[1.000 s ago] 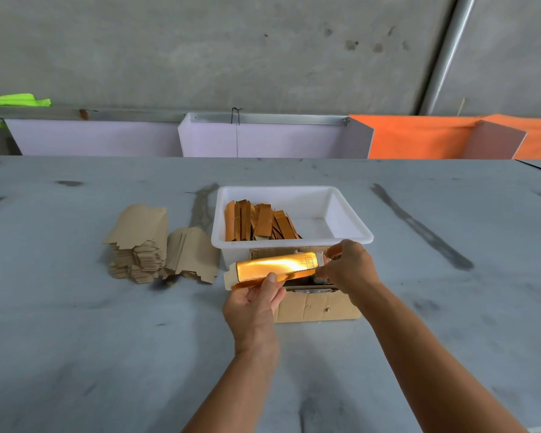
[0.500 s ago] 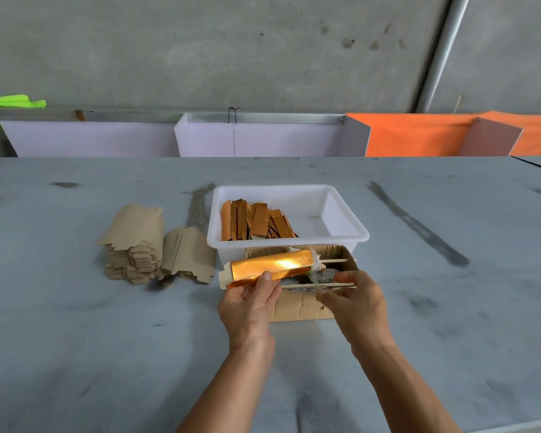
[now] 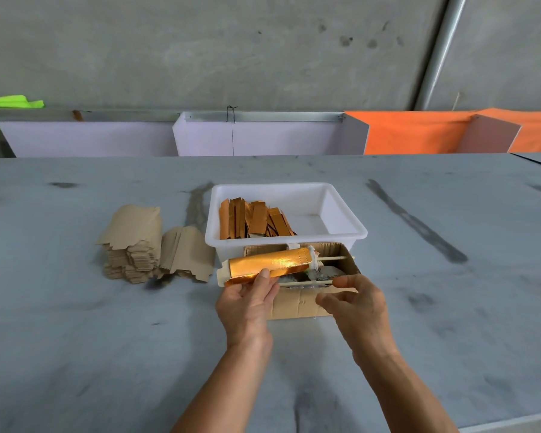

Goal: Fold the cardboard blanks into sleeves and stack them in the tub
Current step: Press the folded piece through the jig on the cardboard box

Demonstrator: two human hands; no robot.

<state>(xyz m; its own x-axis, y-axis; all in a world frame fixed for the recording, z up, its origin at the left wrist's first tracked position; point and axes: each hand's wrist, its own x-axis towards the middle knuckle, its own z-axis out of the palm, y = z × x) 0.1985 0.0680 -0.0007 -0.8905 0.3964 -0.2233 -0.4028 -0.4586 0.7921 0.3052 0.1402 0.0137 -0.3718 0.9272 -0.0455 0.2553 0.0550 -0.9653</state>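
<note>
While the left hand [image 3: 247, 303] pinches the shiny gold-foil cardboard sleeve [image 3: 269, 265] | right hand [image 3: 353, 303] has let go, fingers loosely spread | sleeve formed, white plastic tub [image 3: 344, 234] next.

We see a shiny copper-gold sleeve [image 3: 270, 264] lying lengthwise, curled half-closed; flat brown blanks [image 3: 132, 242] heaped in two leaning piles at left — and finished sleeves [image 3: 253, 218] standing tilted in the white tub [image 3: 341, 214].
</note>
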